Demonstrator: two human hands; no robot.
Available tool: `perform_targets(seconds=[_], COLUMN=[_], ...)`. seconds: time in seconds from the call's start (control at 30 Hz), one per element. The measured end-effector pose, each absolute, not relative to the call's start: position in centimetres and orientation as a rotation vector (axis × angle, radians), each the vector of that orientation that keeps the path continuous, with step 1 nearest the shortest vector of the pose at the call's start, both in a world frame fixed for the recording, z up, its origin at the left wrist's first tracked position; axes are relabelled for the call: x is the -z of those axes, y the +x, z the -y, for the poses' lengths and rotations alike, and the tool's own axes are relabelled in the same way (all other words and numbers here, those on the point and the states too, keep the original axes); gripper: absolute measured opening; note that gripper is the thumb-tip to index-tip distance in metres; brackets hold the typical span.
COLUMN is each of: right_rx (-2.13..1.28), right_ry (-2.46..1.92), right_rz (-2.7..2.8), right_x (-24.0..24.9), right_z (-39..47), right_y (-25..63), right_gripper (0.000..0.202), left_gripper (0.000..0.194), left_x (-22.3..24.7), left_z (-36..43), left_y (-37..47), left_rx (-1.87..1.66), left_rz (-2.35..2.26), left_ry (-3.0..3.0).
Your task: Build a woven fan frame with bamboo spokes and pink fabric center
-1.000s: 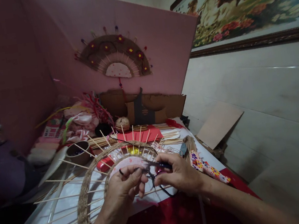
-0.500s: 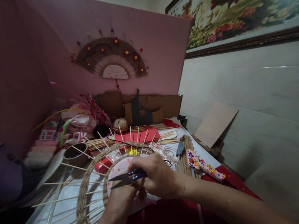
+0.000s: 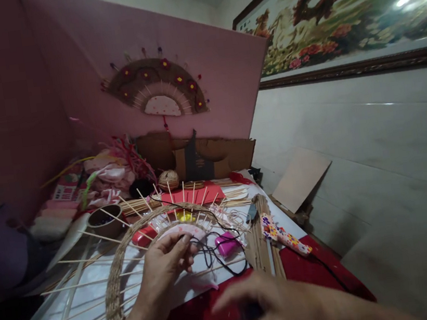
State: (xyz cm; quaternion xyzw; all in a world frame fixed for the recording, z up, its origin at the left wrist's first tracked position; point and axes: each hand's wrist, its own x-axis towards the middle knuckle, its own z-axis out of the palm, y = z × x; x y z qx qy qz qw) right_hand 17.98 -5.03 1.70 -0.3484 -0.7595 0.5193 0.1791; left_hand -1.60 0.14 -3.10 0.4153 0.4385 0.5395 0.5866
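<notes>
Okay, so the fan frame point(image 3: 113, 294) takes up a big chunk of the tabletop point(image 3: 291, 227), sticks poking way out left and towards the near side, so that's the tight side for moving. Strips of white sheet show between the sticks. Right of the frame there's a magenta lump point(image 3: 226, 244), then corrugated cardboard point(image 3: 256, 241) and a flower-patterned glue gun point(image 3: 293, 241) near the slanting right edge. Red cloth point(image 3: 304, 269) runs along the frame's near right. Left hand point(image 3: 166, 263) is over the frame's inner right part, thumb and finger pinched on the black cord point(image 3: 235, 274), which loops off to the right around the magenta lump. Right hand point(image 3: 273, 299) is apart from the left, low over the cloth, blurry; something dark's at its fingers, can't tell if it's gripped.
</notes>
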Motion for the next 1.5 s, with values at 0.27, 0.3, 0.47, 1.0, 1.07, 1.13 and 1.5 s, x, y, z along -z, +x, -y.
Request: perform_targets(seconds=[0.27,0.3,0.47,1.0,1.07,1.13,1.5], right_rx=[-1.766,-1.761,-1.599,-1.275,-1.262,-1.273,-1.046], right_ry=[-0.955,-0.942,-0.919,-0.759,-0.759,-0.772,-0.841], right_rz=[1.227,1.212,1.242,1.581,1.615,1.6,1.348], right_x=[-0.7,-0.8,-0.8,1.8,1.9,2.1,2.5], right_z=[-1.5,-1.8,-2.2,-1.5,-1.5,-1.5,-2.8], right_y=[17.5,17.2,15.1,14.6,15.1,15.4,15.7], right_gripper=[0.031,0.032,0.034,0.032,0.034,0.035,0.039], left_gripper=[0.018,0.012,0.034,0.03,0.032,0.035,0.029], left_x=[3.5,3.4,2.5,2.6,2.5,2.6,3.3], left_z=[-0.3,-0.2,0.6,2.3,2.6,2.5,0.9], left_y=[-1.4,-1.3,-1.4,-0.9,-1.0,-1.0,-1.6], left_rx=[-1.194,-1.18,-1.231,-1.043,-1.018,-0.964,-1.156], left_rz=[-1.15,-1.144,-0.951,-1.126,-1.15,-1.111,-1.41], left_ry=[1.231,1.26,1.561,1.797,1.937,1.839,1.955])
